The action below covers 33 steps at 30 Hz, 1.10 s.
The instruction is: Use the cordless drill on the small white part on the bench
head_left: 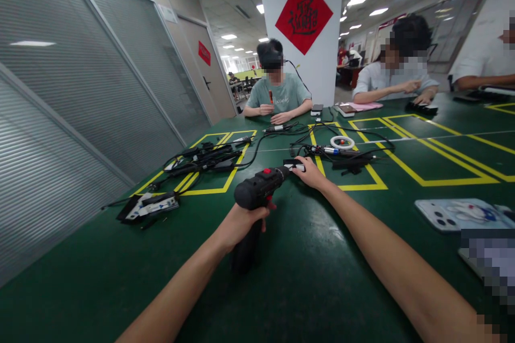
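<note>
Right now my view is mostly the green table, marked with yellow tape boxes. The black drill stands on it near the middle, base on the surface, nose pointing away from me and to the right. My left hand is wrapped tight around its grip. My right hand, apart from the left, has its fingers on a small black-and-white part at the drill's tip; whether it pinches or only presses, I cannot tell. Black cables lie left, a white ring further back.
</note>
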Each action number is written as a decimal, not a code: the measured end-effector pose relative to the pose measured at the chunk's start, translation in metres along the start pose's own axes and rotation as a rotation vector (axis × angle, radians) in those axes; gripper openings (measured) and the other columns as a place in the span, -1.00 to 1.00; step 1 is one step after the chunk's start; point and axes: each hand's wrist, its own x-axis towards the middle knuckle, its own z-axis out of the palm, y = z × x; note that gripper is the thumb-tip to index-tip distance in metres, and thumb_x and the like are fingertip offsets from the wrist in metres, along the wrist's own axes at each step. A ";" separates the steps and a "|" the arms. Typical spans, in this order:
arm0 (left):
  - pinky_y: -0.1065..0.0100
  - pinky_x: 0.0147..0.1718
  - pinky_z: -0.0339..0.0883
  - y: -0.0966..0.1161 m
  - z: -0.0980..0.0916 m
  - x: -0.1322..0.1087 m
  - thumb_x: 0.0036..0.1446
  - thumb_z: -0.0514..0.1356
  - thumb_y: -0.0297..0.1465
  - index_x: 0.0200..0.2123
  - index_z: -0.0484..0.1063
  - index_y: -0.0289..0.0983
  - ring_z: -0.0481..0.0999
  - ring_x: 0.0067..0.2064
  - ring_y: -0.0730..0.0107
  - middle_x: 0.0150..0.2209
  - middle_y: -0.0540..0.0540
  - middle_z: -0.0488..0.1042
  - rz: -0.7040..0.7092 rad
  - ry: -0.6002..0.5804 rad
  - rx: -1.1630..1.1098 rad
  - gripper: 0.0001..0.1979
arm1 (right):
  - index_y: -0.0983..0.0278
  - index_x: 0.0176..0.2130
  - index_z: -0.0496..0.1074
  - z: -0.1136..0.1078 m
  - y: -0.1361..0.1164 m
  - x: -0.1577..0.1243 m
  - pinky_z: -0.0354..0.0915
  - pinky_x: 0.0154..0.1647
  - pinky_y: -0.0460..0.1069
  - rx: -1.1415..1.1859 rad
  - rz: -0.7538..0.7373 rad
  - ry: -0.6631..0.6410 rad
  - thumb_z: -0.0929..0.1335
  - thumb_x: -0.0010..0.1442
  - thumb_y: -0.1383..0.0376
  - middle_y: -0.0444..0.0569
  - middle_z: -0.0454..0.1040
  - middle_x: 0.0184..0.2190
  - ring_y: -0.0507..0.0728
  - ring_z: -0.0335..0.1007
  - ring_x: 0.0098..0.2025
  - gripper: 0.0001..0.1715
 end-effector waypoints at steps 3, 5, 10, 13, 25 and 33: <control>0.34 -0.49 0.28 -0.002 0.001 0.001 -0.06 0.12 -0.41 -0.08 0.29 -0.32 0.37 -0.54 0.48 -0.22 -0.14 0.45 0.026 -0.023 -0.037 -0.61 | 0.18 0.04 0.23 0.001 0.001 0.000 0.15 0.01 0.03 -0.002 0.002 0.002 0.29 0.08 0.16 0.00 0.20 -0.09 0.10 0.28 -0.12 -0.49; 0.31 -0.45 0.31 -0.006 0.001 0.002 -0.05 0.12 -0.40 -0.09 0.29 -0.34 0.40 -0.52 0.45 -0.23 -0.16 0.46 0.031 -0.032 -0.040 -0.62 | 0.17 0.04 0.23 0.002 0.002 0.001 0.15 0.01 0.03 -0.006 0.003 0.003 0.29 0.08 0.16 -0.01 0.20 -0.10 0.10 0.28 -0.12 -0.49; 0.32 -0.44 0.29 -0.015 -0.002 0.004 -0.03 0.10 -0.37 -0.28 0.38 -0.39 0.43 -0.51 0.36 -0.47 -0.11 0.46 -0.051 -0.052 0.012 -0.76 | 0.18 0.04 0.22 0.004 0.005 0.001 0.15 0.02 0.03 -0.002 -0.010 0.019 0.29 0.08 0.15 0.00 0.20 -0.10 0.10 0.27 -0.11 -0.49; 0.35 -0.48 0.27 -0.018 -0.003 0.005 -0.03 0.10 -0.36 -0.40 0.39 -0.37 0.42 -0.53 0.37 -0.55 -0.06 0.40 -0.049 -0.031 0.038 -0.82 | 0.17 0.04 0.22 0.005 0.006 0.002 0.15 0.01 0.03 0.000 -0.017 0.022 0.29 0.08 0.14 0.00 0.19 -0.10 0.10 0.27 -0.11 -0.49; 0.37 -0.50 0.25 -0.019 -0.003 0.006 -0.05 0.10 -0.41 -0.30 0.36 -0.35 0.41 -0.54 0.38 -0.56 -0.03 0.39 -0.024 -0.002 0.020 -0.80 | 0.16 0.04 0.22 0.003 0.003 0.001 0.15 0.01 0.03 0.001 -0.008 0.008 0.28 0.10 0.13 0.00 0.19 -0.09 0.10 0.27 -0.11 -0.50; 0.38 -0.51 0.25 -0.015 -0.001 0.006 -0.05 0.09 -0.42 -0.33 0.35 -0.33 0.40 -0.56 0.40 -0.58 0.00 0.37 -0.012 -0.006 0.027 -0.83 | 0.17 0.04 0.22 0.000 0.000 -0.001 0.15 0.01 0.03 -0.005 0.000 0.002 0.28 0.10 0.13 0.01 0.20 -0.08 0.10 0.27 -0.11 -0.49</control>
